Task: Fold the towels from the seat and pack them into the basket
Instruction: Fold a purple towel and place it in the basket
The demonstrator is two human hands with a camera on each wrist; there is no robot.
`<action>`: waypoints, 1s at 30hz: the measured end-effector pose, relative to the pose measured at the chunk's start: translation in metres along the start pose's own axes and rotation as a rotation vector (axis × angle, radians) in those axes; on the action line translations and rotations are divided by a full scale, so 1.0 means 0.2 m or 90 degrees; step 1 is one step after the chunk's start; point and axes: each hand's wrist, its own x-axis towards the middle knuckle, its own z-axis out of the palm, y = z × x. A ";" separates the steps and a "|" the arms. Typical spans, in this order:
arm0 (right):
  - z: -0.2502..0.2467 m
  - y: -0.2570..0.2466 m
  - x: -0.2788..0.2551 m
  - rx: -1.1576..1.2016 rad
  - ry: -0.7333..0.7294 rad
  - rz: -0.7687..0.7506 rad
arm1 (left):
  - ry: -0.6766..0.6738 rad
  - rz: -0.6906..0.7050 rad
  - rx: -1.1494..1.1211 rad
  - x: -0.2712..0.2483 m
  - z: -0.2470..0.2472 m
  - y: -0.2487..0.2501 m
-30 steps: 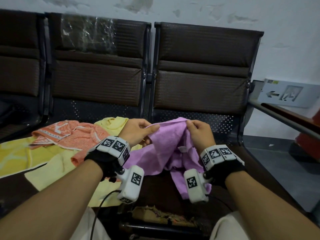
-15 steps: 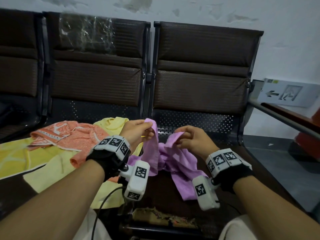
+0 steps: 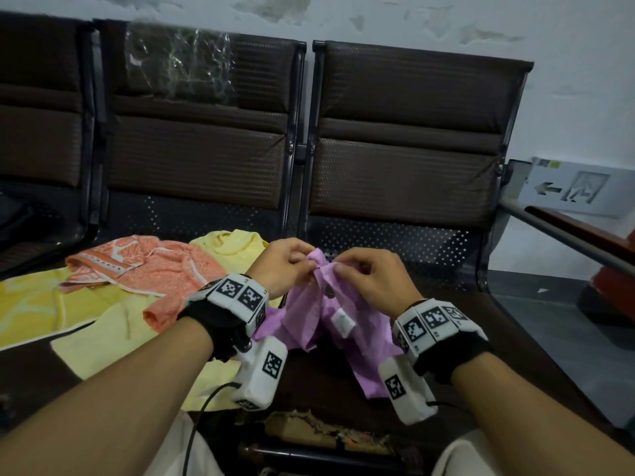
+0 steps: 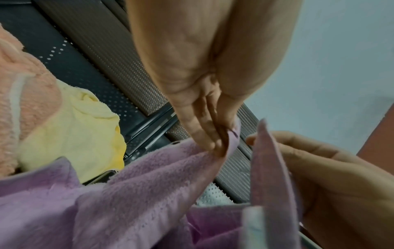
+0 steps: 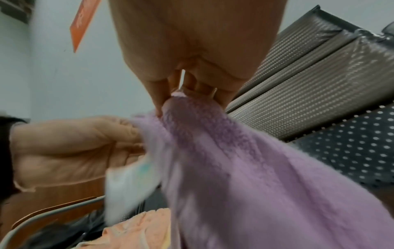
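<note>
1. Two hands meet at the centre of the head view, each pinching the top edge of one purple towel (image 3: 309, 314). The left hand (image 3: 285, 266) sits just left of the right hand (image 3: 367, 276), with only a short bridge of cloth between them.
2. Left fingers (image 4: 204, 131) lie pressed together, pinching a fold of the edge against the thumb. Right fingertips (image 5: 157, 99) pinch a bunched peak of the same edge.
3. From both pinches the towel hangs down toward the lower centre of the frame, so its long axis runs top to bottom. Its lower end rests on the dark seat (image 3: 481, 324). A white label (image 3: 342, 322) shows on it just below the right hand.
4. Judgement: the next move turns on that shared edge, probably the hands parting sideways to stretch it flat. Neither hand is nearer, as both already hold it.
5. Counted towels: one purple, one orange patterned towel (image 3: 161, 266) at middle left, and at least two yellow towels (image 3: 226, 243); overlaps hide the exact yellow count.
6. Zero baskets appear in any view.
</note>
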 end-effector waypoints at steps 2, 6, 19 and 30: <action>0.01 -0.01 0.00 0.011 -0.014 -0.003 | -0.019 0.003 -0.033 -0.01 0.01 0.01; 0.02 -0.02 0.01 0.022 0.022 0.015 | -0.035 0.004 -0.075 -0.03 0.02 0.03; 0.02 0.00 -0.01 0.052 -0.001 0.056 | -0.043 -0.088 -0.185 -0.05 0.02 0.05; 0.03 -0.01 -0.01 0.070 -0.094 0.065 | -0.079 -0.080 -0.240 -0.04 -0.01 0.03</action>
